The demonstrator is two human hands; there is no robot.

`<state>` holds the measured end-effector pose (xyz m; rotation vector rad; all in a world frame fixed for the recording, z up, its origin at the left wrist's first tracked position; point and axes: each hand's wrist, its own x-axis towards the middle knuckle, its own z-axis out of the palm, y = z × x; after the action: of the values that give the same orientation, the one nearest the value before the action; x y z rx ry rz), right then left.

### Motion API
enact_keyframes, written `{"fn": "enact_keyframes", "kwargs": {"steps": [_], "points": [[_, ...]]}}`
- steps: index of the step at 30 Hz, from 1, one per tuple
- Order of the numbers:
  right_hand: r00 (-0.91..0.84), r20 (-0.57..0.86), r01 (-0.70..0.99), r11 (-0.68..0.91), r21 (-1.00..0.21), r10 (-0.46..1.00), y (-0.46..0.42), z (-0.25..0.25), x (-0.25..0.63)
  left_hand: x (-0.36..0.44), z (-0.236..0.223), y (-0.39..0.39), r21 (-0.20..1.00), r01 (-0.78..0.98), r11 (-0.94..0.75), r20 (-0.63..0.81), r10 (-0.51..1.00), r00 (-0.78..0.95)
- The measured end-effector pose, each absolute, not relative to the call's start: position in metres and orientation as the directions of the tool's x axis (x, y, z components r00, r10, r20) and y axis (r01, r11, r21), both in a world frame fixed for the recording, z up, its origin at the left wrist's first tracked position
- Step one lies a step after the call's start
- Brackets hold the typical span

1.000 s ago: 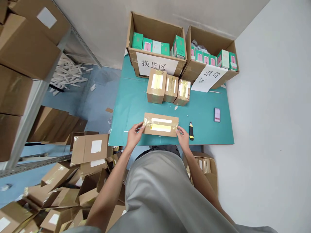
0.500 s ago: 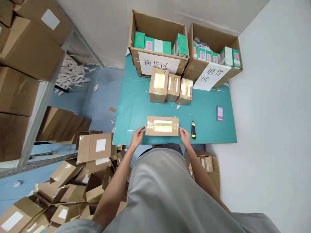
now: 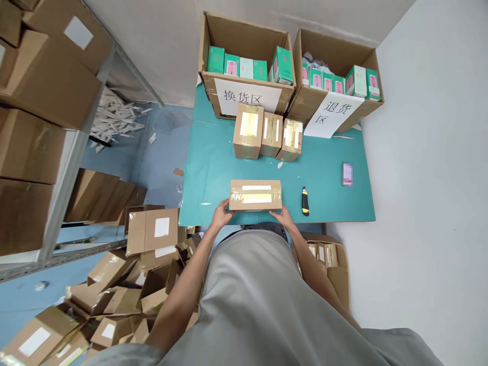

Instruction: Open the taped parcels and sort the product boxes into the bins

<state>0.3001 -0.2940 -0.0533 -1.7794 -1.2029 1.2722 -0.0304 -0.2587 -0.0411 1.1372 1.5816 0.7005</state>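
A taped cardboard box [image 3: 256, 189] with white and yellow label strips lies lengthwise near the front edge of the teal tabletop. My left hand [image 3: 221, 215] grips its lower left corner, thumb and fingers at the side. At the near right edge, the fingers of my right hand [image 3: 283, 216] reach beneath the box; their tips are partly hidden. To the right of the box lies a black and yellow utility knife [image 3: 305, 202]. Farther back stand three taped cartons: a larger one [image 3: 248, 132], a narrow one [image 3: 271, 134] and one with handwriting [image 3: 291, 141].
Two open cartons, left [image 3: 247, 76] and right [image 3: 339, 96], hold several green boxes behind labelled paper signs. A small blurred item [image 3: 346, 174] lies on the table's [image 3: 328, 162] right. Used cartons [image 3: 152, 231] pile up at lower left, beside a metal shelf [image 3: 72, 168].
My hands have shifted from the box's two ends to its near edge, the right hand moving inward under it. The utility knife and the cartons stay in place; the camera view has shifted slightly.
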Motion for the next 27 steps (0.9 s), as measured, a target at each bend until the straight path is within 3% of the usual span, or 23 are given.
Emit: {"fn": "enact_keyframes", "kwargs": {"steps": [7, 12, 16, 20, 27], "points": [[0.119, -0.24, 0.38, -0.267, -0.885, 0.964, -0.288, -0.016, 0.31, -0.031, -0.004, -0.259, 0.903, 0.245, 0.352, -0.36, 0.933, -0.012], [0.165, -0.22, 0.603, -0.275, -0.749, 0.962, -0.283, -0.001, 0.313, -0.023, 0.0, -0.25, 0.893, 0.346, 0.287, -0.306, 0.952, 0.0], [0.186, -0.299, 0.664, -0.344, -0.663, 0.936, -0.282, -0.007, 0.31, -0.02, -0.013, -0.25, 0.847, 0.422, 0.321, -0.354, 0.935, -0.001], [0.176, -0.328, 0.603, -0.365, -0.709, 0.928, -0.284, -0.018, 0.311, -0.018, -0.026, -0.256, 0.821, 0.404, 0.403, -0.429, 0.903, -0.029], [0.227, -0.404, 0.349, -0.461, -0.816, 0.886, -0.314, -0.037, 0.329, -0.031, -0.041, -0.273, 0.819, 0.173, 0.547, -0.539, 0.837, -0.091]]}}
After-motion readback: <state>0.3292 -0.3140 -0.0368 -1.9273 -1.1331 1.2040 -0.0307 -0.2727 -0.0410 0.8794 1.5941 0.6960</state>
